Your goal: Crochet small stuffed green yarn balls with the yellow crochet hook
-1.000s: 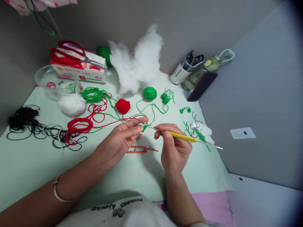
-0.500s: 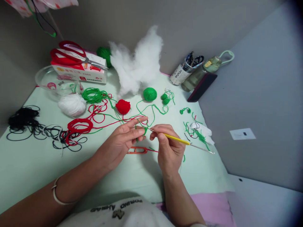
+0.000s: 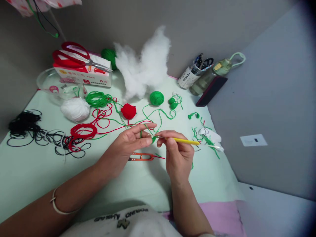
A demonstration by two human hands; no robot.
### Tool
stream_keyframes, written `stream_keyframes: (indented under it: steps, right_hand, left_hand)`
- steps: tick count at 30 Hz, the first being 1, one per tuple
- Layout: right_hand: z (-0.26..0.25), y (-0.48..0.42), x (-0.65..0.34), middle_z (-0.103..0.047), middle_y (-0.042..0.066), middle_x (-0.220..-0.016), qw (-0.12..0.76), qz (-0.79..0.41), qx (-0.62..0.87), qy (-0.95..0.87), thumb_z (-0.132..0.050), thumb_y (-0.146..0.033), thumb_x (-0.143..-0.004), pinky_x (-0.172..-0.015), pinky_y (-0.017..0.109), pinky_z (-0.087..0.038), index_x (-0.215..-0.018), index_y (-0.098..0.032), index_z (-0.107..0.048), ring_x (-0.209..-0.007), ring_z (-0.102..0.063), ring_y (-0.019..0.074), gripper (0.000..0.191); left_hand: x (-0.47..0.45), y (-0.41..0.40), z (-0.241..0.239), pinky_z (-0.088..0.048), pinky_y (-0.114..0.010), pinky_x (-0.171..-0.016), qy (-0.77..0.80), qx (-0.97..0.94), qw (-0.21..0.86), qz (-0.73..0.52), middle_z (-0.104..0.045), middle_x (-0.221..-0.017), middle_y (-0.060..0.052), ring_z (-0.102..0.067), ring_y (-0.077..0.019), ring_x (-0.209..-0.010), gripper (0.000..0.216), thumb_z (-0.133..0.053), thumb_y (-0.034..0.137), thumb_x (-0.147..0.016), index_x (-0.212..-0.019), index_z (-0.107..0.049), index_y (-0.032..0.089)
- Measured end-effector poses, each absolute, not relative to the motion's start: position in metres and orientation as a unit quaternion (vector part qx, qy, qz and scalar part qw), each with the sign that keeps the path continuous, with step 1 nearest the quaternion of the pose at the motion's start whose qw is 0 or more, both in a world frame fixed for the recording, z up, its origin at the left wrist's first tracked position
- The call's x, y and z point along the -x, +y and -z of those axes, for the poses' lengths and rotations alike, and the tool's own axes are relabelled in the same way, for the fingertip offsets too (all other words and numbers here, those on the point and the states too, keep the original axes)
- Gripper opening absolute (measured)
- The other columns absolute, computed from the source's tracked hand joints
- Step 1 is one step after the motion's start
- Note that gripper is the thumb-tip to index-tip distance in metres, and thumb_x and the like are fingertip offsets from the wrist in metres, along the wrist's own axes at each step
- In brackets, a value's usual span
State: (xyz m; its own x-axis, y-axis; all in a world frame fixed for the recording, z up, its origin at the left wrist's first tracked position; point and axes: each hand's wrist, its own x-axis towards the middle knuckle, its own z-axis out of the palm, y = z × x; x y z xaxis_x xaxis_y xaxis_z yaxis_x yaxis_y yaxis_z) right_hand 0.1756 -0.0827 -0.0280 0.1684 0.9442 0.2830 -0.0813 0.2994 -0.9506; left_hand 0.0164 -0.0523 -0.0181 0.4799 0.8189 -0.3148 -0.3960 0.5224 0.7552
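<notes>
Green yarn runs over the fingers of my left hand (image 3: 130, 141), which pinches a small green crochet piece (image 3: 153, 139) by its thumb tip. My right hand (image 3: 179, 151) is closed around a crochet hook with a yellow handle (image 3: 187, 141). The hook's metal tip meets the green piece between both hands. Beneath them on the table lie orange thread snips (image 3: 142, 156). Just beyond sit a green yarn ball (image 3: 156, 98) and a red yarn ball (image 3: 128, 111), with loose strands trailing toward my left hand.
Black cord (image 3: 24, 123), red yarn loops (image 3: 84, 131) and a white yarn ball (image 3: 75, 109) lie at left. Red-handled scissors (image 3: 74, 54) rest on a box (image 3: 84, 77). White stuffing (image 3: 144, 65) stands behind; a pen cup (image 3: 189, 77), bottle (image 3: 202, 80) and phone (image 3: 211, 91) are at right.
The crochet hook has turned in my right hand, its handle now lying flatter. My left thumb has straightened and shifted, and the green piece sits slightly lower.
</notes>
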Motion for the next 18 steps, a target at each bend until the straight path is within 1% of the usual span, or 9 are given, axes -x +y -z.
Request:
stream_keyframes:
  steps: [3,5,7,10,12,13,14,16,18]
  right_hand:
    - [0.026,-0.084,-0.179,-0.075,0.003,-0.093,0.63,-0.44,0.419,-0.483,-0.056,-0.024,-0.101,-0.065,0.03,-0.056,-0.099,-0.024,-0.075,-0.072,-0.067,0.0135,0.019]
    - [0.024,-0.086,-0.179,-0.074,0.004,-0.094,0.622,-0.4,0.434,-0.514,-0.051,-0.021,-0.103,-0.065,0.031,-0.057,-0.101,-0.023,-0.073,-0.072,-0.068,0.0138,0.021]
    - [0.025,-0.09,-0.177,-0.074,0.005,-0.096,0.597,-0.296,0.452,-0.593,-0.05,-0.014,-0.101,-0.069,0.032,-0.059,-0.107,-0.024,-0.071,-0.078,-0.069,0.0156,0.024]
    - [0.029,-0.095,-0.174,-0.073,0.007,-0.104,0.504,-0.081,0.463,-0.725,-0.058,-0.008,-0.095,-0.075,0.034,-0.06,-0.118,-0.026,-0.071,-0.093,-0.071,0.0199,0.033]
    - [0.032,-0.097,-0.173,-0.071,0.008,-0.11,0.469,-0.013,0.471,-0.747,-0.062,-0.007,-0.092,-0.077,0.033,-0.061,-0.12,-0.027,-0.072,-0.099,-0.07,0.0208,0.036]
    - [0.031,-0.097,-0.173,-0.07,0.008,-0.111,0.478,-0.024,0.476,-0.737,-0.062,-0.008,-0.092,-0.076,0.032,-0.061,-0.119,-0.027,-0.073,-0.098,-0.07,0.0201,0.035]
    - [0.031,-0.096,-0.173,-0.071,0.007,-0.107,0.509,-0.062,0.481,-0.711,-0.06,-0.008,-0.094,-0.074,0.032,-0.06,-0.117,-0.026,-0.073,-0.093,-0.07,0.019,0.032]
    - [0.027,-0.093,-0.174,-0.07,0.005,-0.095,0.585,-0.169,0.475,-0.635,-0.055,-0.012,-0.098,-0.065,0.032,-0.058,-0.109,-0.025,-0.074,-0.08,-0.068,0.0165,0.026]
    - [0.024,-0.088,-0.174,-0.07,0.004,-0.088,0.63,-0.258,0.457,-0.573,-0.053,-0.017,-0.1,-0.058,0.031,-0.055,-0.102,-0.024,-0.074,-0.071,-0.066,0.0156,0.022]
  left_hand:
    - [-0.014,-0.05,0.015,-0.041,-0.024,-0.079,0.351,-0.315,0.799,-0.373,-0.06,-0.083,0.003,-0.054,-0.0113,-0.08,0.034,-0.074,0.024,-0.086,-0.12,-0.073,0.026]
    - [-0.014,-0.05,0.015,-0.041,-0.023,-0.077,0.357,-0.318,0.791,-0.382,-0.058,-0.081,0.004,-0.052,-0.0104,-0.077,0.032,-0.073,0.023,-0.087,-0.119,-0.074,0.026]
    - [-0.015,-0.052,0.015,-0.042,-0.022,-0.077,0.363,-0.318,0.78,-0.398,-0.058,-0.082,0.004,-0.053,-0.0103,-0.079,0.035,-0.075,0.024,-0.086,-0.121,-0.073,0.025]
    - [-0.017,-0.056,0.017,-0.044,-0.022,-0.074,0.351,-0.291,0.794,-0.402,-0.061,-0.083,0.004,-0.056,-0.011,-0.078,0.045,-0.078,0.025,-0.085,-0.128,-0.068,0.027]
    - [-0.019,-0.058,0.019,-0.045,-0.022,-0.07,0.333,-0.251,0.826,-0.379,-0.062,-0.082,0.003,-0.055,-0.0104,-0.073,0.045,-0.077,0.026,-0.085,-0.129,-0.068,0.026]
    - [-0.02,-0.058,0.02,-0.045,-0.022,-0.069,0.326,-0.231,0.84,-0.367,-0.062,-0.082,0.002,-0.054,-0.0096,-0.07,0.043,-0.076,0.026,-0.085,-0.127,-0.069,0.025]
    - [-0.02,-0.058,0.02,-0.045,-0.021,-0.069,0.322,-0.215,0.849,-0.359,-0.062,-0.083,0.001,-0.052,-0.0087,-0.068,0.04,-0.076,0.025,-0.085,-0.124,-0.071,0.023]
    - [-0.021,-0.057,0.021,-0.047,-0.021,-0.072,0.321,-0.199,0.85,-0.367,-0.061,-0.086,0.001,-0.05,-0.0074,-0.068,0.033,-0.077,0.022,-0.084,-0.116,-0.075,0.02]
    - [-0.021,-0.056,0.021,-0.048,-0.02,-0.075,0.322,-0.21,0.839,-0.385,-0.059,-0.085,0.002,-0.05,-0.0077,-0.071,0.028,-0.076,0.021,-0.085,-0.113,-0.076,0.021]
